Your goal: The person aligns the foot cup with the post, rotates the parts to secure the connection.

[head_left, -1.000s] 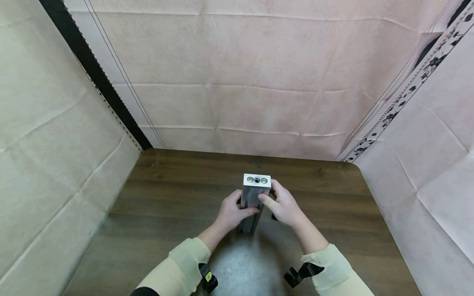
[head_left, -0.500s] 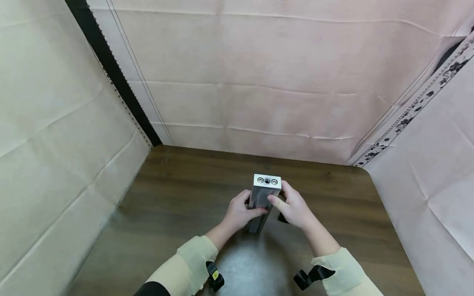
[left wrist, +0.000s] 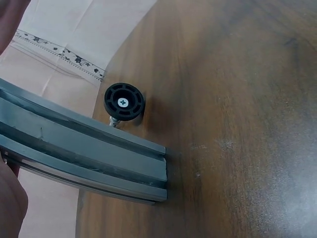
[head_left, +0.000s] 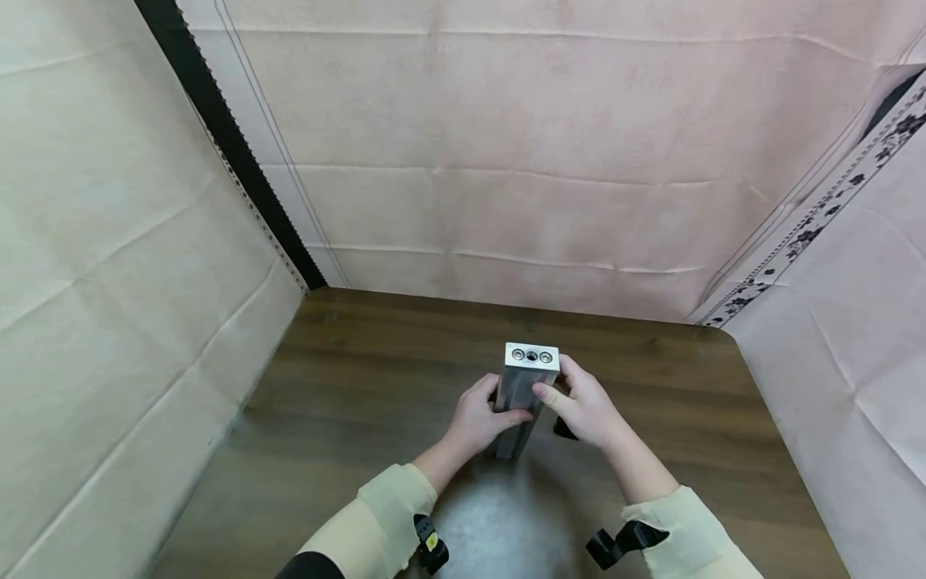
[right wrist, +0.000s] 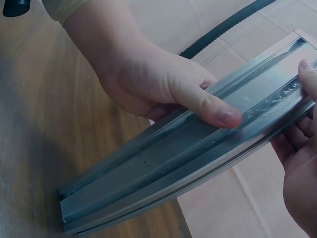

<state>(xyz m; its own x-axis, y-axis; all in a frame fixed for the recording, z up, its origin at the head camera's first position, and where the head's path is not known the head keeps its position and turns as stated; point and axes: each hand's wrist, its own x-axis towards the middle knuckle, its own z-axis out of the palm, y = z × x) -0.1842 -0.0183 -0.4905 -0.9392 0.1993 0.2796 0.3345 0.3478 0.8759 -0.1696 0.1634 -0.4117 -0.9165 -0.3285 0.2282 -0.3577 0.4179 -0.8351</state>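
A silver aluminium extrusion profile (head_left: 516,394) stands slightly tilted in front of me, its top end plate showing a row of three round holes. My left hand (head_left: 479,418) grips it about midway, thumb laid across the near face. Higher up, my right hand (head_left: 587,406) holds its right side, thumb near the top end. The right wrist view shows both hands round the grooved profile (right wrist: 148,158), with fingers hidden behind it. Beside the profile in the left wrist view is a black round ribbed knob (left wrist: 124,101) with a screw head in its centre; its metal stem runs behind the profile.
The brown wood-grain table (head_left: 362,386) lies under the hands, with rounded back corners. Pale creased cloth (head_left: 521,161) hangs behind it and along both sides. Each forearm carries a black strapped camera (head_left: 625,543).
The whole head view has shifted, so hands and profile appear farther right. Both hands keep the same hold on the profile.
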